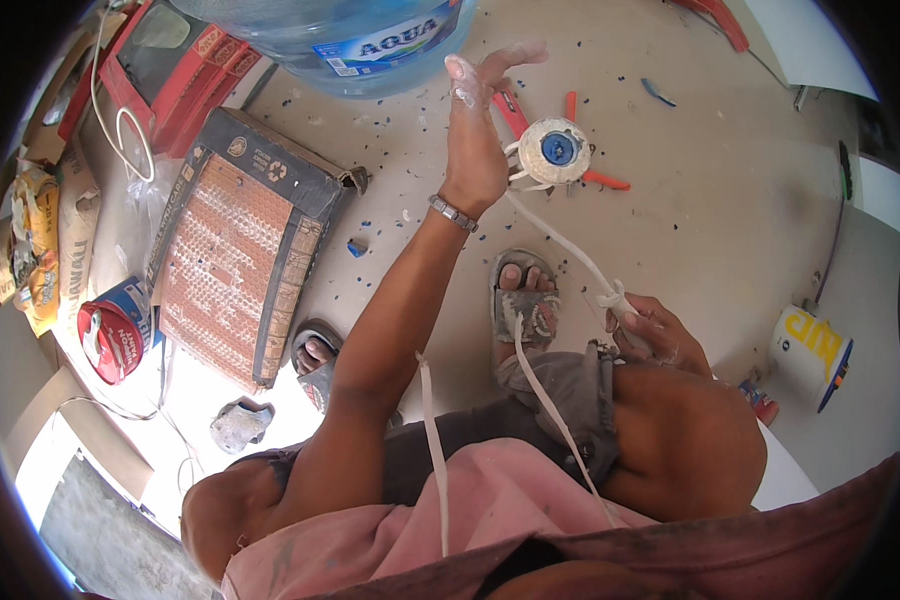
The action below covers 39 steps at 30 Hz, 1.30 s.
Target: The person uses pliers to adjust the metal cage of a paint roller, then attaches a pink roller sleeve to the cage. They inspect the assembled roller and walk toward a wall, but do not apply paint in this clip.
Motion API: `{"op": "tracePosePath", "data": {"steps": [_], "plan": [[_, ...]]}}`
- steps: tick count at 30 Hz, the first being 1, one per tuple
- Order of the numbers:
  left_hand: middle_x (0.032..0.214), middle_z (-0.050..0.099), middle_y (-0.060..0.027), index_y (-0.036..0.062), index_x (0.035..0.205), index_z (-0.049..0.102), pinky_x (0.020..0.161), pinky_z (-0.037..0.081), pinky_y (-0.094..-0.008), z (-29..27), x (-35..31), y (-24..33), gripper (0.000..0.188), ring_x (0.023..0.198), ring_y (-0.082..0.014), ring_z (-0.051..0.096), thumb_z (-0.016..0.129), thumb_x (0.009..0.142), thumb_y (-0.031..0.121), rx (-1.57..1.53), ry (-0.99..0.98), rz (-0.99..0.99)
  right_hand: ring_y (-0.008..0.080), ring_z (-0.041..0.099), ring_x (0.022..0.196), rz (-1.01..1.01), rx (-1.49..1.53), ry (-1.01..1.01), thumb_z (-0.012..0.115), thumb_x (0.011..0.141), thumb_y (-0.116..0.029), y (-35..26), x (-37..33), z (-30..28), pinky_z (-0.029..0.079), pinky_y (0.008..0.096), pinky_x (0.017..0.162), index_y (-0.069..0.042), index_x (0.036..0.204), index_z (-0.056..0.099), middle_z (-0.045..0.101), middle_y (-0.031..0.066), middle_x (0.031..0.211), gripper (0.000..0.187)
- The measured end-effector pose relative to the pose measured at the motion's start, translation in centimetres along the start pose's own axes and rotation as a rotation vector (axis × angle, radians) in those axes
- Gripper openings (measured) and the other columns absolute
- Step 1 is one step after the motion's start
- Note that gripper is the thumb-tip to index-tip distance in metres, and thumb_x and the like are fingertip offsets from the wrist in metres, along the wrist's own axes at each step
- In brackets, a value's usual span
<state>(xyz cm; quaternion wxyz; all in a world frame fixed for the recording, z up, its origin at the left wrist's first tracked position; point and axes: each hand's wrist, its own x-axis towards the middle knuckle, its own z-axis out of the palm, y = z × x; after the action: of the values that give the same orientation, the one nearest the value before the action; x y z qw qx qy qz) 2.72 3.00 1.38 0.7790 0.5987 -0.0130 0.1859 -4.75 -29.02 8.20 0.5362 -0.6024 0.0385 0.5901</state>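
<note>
Left hand [478,135]: fingers spread, seemingly empty | Right hand [662,335]: fingers closed on white cord [570,247]

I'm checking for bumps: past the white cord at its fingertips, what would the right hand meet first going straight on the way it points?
Likely the sandalled right foot, to the left of the right hand; the hand may pass above it, as depth is unclear.

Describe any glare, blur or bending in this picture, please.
Head view: glare whitens the pale, smooth floor beside the round, red-lidded pail; the bare, dusty left hand has slightly blurred fingers; the scene looks bent toward the picture's black surround.
</note>
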Motion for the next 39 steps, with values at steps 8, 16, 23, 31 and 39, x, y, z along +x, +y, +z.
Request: {"op": "tracePosePath", "data": {"steps": [8, 16, 23, 31, 39], "plan": [[0.165, 0.016, -0.0209, -0.0025, 0.160, 0.007, 0.126, 0.006, -0.0428, 5.8, -1.5, -0.6, 0.081, 0.154, -0.0341, 0.013, 0.009, 0.107, 0.059, 0.001, 0.055, -0.146, 0.0079, 0.031, 0.034, -0.131, 0.443, 0.107, 0.045, 0.108, -0.040, -1.5, 5.0, 3.5, 0.026, 0.0246, 0.031, -0.010, 0.112, 0.048, 0.041, 0.0011, 0.057, 0.031], [0.169, 0.000, -0.0224, -0.0043, 0.160, 0.004, 0.126, -0.001, -0.0423, 4.7, 1.9, -0.7, 0.087, 0.157, -0.0336, -0.004, 0.004, 0.105, 0.062, 0.076, 0.126, -0.076, 0.0080, 0.031, 0.035, -0.153, 0.173, 0.108, 0.046, 0.108, -0.038, 0.7, 1.4, 2.0, 0.026, 0.0247, 0.034, -0.008, 0.111, 0.051, 0.044, 0.0015, 0.059, 0.030], [0.169, 0.008, -0.0201, 0.0016, 0.162, 0.012, 0.127, 0.005, -0.0444, 6.4, 2.8, -1.3, 0.089, 0.158, -0.0315, 0.001, 0.003, 0.102, 0.067, -0.085, -0.138, -0.182, 0.0060, 0.031, 0.036, -0.207, 0.247, 0.189, 0.045, 0.108, -0.041, 0.7, 0.9, 2.5, 0.025, 0.0248, 0.032, -0.009, 0.109, 0.051, 0.042, -0.0014, 0.058, 0.032], [0.168, 0.015, -0.0197, -0.0017, 0.160, 0.015, 0.127, 0.008, -0.0427, 8.1, -2.9, 0.9, 0.092, 0.156, -0.0294, 0.009, 0.006, 0.102, 0.069, -0.138, -0.085, -0.175, 0.0075, 0.030, 0.033, -0.191, 0.368, 0.278, 0.042, 0.108, -0.043, -3.5, 4.6, 2.2, 0.025, 0.0238, 0.030, -0.009, 0.108, 0.049, 0.041, -0.0001, 0.055, 0.034], [0.165, 0.024, -0.0201, -0.0067, 0.157, 0.024, 0.127, 0.008, -0.0411, 2.8, 4.3, -1.6, 0.097, 0.155, -0.0286, 0.018, 0.008, 0.102, 0.071, -0.276, -0.093, -0.279, 0.0064, 0.033, 0.035, -0.166, 0.152, 0.174, 0.050, 0.105, -0.044, 0.3, 0.7, 2.0, 0.026, 0.0255, 0.032, -0.006, 0.104, 0.055, 0.041, -0.0023, 0.053, 0.038]]}}
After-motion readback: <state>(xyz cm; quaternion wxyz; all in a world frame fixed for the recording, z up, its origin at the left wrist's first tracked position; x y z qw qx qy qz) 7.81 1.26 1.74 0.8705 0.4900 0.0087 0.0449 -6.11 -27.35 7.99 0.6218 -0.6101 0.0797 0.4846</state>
